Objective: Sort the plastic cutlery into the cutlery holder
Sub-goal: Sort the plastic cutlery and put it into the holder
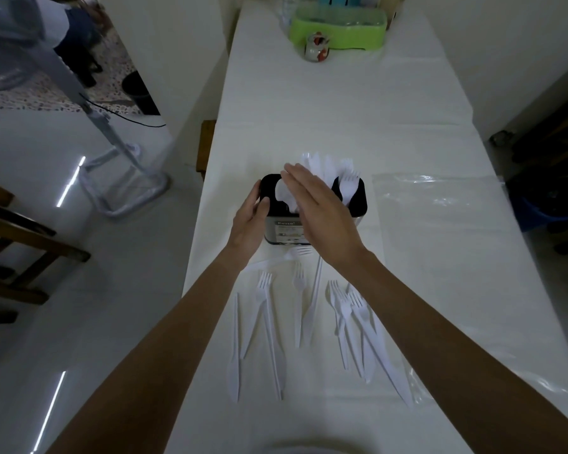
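Note:
A black cutlery holder [358,194] with a metal front stands mid-table on the white cloth. White plastic knives, forks and a spoon [281,191] stick up out of it. My left hand [250,221] grips the holder's left side. My right hand [318,208] hovers flat over the holder's top, fingers stretched out, hiding part of the cutlery; nothing shows in its grip. Several loose white forks [298,280] and knives [235,365] lie on the cloth between the holder and me.
A clear plastic bag [440,204] lies to the right of the holder. A green tray [338,34] and a small patterned cup [316,49] stand at the table's far end. Wooden chairs and a fan stand are on the floor to the left.

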Demonstrator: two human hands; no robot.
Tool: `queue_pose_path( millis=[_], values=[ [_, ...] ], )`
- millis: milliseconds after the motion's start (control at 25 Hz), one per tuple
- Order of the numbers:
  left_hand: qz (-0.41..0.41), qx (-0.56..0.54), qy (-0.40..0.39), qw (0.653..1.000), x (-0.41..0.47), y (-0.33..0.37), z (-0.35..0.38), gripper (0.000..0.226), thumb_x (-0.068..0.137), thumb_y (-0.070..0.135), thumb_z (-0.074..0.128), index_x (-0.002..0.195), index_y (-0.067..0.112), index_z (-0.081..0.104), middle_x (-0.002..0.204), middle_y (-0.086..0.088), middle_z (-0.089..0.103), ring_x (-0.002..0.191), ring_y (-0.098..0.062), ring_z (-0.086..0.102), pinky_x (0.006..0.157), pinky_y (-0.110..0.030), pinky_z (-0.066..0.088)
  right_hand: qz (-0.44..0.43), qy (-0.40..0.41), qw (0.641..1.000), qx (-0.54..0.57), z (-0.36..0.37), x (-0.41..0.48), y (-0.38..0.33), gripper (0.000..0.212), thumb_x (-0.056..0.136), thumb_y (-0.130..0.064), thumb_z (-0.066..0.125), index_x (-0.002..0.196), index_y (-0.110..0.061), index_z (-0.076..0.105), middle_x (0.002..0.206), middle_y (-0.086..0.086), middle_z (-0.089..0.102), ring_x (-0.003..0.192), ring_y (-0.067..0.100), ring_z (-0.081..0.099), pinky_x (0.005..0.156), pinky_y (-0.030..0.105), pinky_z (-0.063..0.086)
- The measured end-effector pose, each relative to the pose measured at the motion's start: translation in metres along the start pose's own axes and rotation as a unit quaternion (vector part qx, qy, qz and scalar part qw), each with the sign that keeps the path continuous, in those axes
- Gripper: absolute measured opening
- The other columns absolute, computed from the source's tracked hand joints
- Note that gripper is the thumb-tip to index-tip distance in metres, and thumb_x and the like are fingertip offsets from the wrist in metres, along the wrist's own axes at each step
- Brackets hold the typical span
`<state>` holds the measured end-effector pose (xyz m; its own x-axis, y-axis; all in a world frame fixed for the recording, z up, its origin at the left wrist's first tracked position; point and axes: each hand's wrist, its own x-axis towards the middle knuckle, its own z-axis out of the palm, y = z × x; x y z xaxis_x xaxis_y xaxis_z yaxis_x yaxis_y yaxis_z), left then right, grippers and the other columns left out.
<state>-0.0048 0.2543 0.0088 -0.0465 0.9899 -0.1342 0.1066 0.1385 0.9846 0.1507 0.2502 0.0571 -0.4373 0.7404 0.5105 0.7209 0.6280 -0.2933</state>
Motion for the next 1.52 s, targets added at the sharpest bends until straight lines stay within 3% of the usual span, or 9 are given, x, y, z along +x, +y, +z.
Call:
queue_pose_path(
  millis=[200, 400, 560, 760, 920, 1120, 1320, 1440, 1520],
  values=[
    [0.004, -0.012, -0.004, 1.0, -0.001, -0.006, 0.0, 0.044, 0.1, 0.029, 0.036, 0.144, 0.028, 0.035, 0.141, 0.004, 0.049, 0.127, -0.012, 0.048, 0.109, -0.038, 0.039, -0.008, -0.021, 0.998, -0.063, 0.002, -0.013, 0.002, 0.072, 0.08, 0.017, 0.048, 0.145, -0.007, 0.028, 0.152, 0.013, 0.032, 0.142, 0.026, 0.027, 0.116, 0.043, 0.025],
    [-0.006, -0.028, -0.006, 1.0, 0.002, -0.008, -0.003, 0.045, 0.099, 0.03, 0.039, 0.144, 0.027, 0.036, 0.14, 0.002, 0.05, 0.126, -0.012, 0.05, 0.11, -0.039, 0.039, -0.066, -0.087, 0.986, -0.128, 0.008, -0.003, 0.007, 0.06, 0.078, 0.008, 0.057, 0.137, 0.002, 0.044, 0.144, 0.016, 0.044, 0.136, 0.031, 0.038, 0.113, 0.039, 0.023],
    [-0.036, -0.01, -0.024, 0.999, 0.0, -0.002, -0.01, 0.045, 0.097, 0.036, 0.044, 0.141, 0.032, 0.04, 0.138, 0.002, 0.052, 0.125, -0.012, 0.051, 0.109, -0.038, 0.04, -0.052, -0.108, 0.986, -0.119, 0.004, -0.005, 0.004, 0.05, 0.093, -0.01, 0.047, 0.14, 0.001, 0.038, 0.148, 0.016, 0.038, 0.139, 0.03, 0.033, 0.115, 0.041, 0.023],
    [-0.003, 0.081, 0.029, 0.996, -0.045, -0.009, -0.029, 0.028, 0.097, 0.025, 0.047, 0.121, 0.015, 0.06, 0.114, 0.001, 0.064, 0.1, -0.014, 0.059, 0.083, -0.023, 0.044, 0.012, -0.089, 0.996, 0.016, -0.023, -0.024, -0.015, 0.053, 0.099, -0.022, 0.039, 0.147, -0.003, 0.025, 0.157, 0.008, 0.02, 0.146, 0.021, 0.013, 0.12, 0.037, 0.009],
    [0.022, 0.246, 0.063, 0.967, -0.124, -0.061, -0.053, 0.023, 0.091, 0.0, 0.052, 0.099, 0.016, 0.067, 0.097, -0.003, 0.066, 0.076, -0.009, 0.059, 0.068, -0.017, 0.045, 0.108, -0.081, 0.987, 0.085, -0.011, -0.11, -0.027, 0.04, 0.095, -0.012, 0.043, 0.134, -0.005, 0.049, 0.139, 0.009, 0.049, 0.132, 0.015, 0.038, 0.111, 0.029, 0.032],
    [0.173, 0.484, -0.095, 0.852, -0.171, -0.088, -0.072, 0.043, 0.075, -0.016, 0.058, 0.102, 0.016, 0.07, 0.119, -0.004, 0.063, 0.1, -0.02, 0.063, 0.062, -0.031, 0.059, -0.06, -0.272, 0.958, 0.062, 0.024, -0.189, -0.054, 0.063, 0.058, 0.02, 0.067, 0.11, -0.015, 0.068, 0.117, 0.004, 0.067, 0.106, 0.018, 0.062, 0.083, 0.033, 0.056],
    [0.239, 0.566, -0.203, 0.762, -0.162, -0.08, -0.083, 0.037, 0.066, 0.001, 0.078, 0.098, 0.018, 0.071, 0.119, -0.003, 0.065, 0.09, -0.02, 0.067, 0.053, -0.028, 0.055, -0.187, -0.304, 0.934, 0.031, 0.041, -0.157, -0.046, 0.049, 0.073, -0.002, 0.036, 0.102, -0.019, 0.072, 0.112, -0.001, 0.07, 0.088, 0.017, 0.068, 0.067, 0.023, 0.053],
    [0.226, 0.572, -0.211, 0.76, -0.156, -0.084, -0.085, 0.015, 0.082, 0.017, 0.063, 0.095, 0.016, 0.07, 0.112, -0.004, 0.067, 0.086, -0.022, 0.068, 0.052, -0.029, 0.052, -0.272, -0.344, 0.898, -0.002, 0.046, -0.141, -0.048, 0.037, 0.059, 0.001, 0.073, 0.088, -0.021, 0.073, 0.095, -0.003, 0.07, 0.076, 0.015, 0.066, 0.057, 0.019, 0.051],
    [0.203, 0.56, -0.213, 0.774, -0.156, -0.087, -0.085, 0.025, 0.089, 0.025, 0.046, 0.099, 0.015, 0.067, 0.109, -0.004, 0.066, 0.085, -0.024, 0.068, 0.055, -0.029, 0.048, -0.3, -0.368, 0.879, -0.033, 0.043, -0.136, -0.052, 0.039, 0.048, -0.002, 0.083, 0.078, -0.022, 0.069, 0.084, -0.006, 0.066, 0.071, 0.012, 0.062, 0.053, 0.018, 0.045]
  ],
)
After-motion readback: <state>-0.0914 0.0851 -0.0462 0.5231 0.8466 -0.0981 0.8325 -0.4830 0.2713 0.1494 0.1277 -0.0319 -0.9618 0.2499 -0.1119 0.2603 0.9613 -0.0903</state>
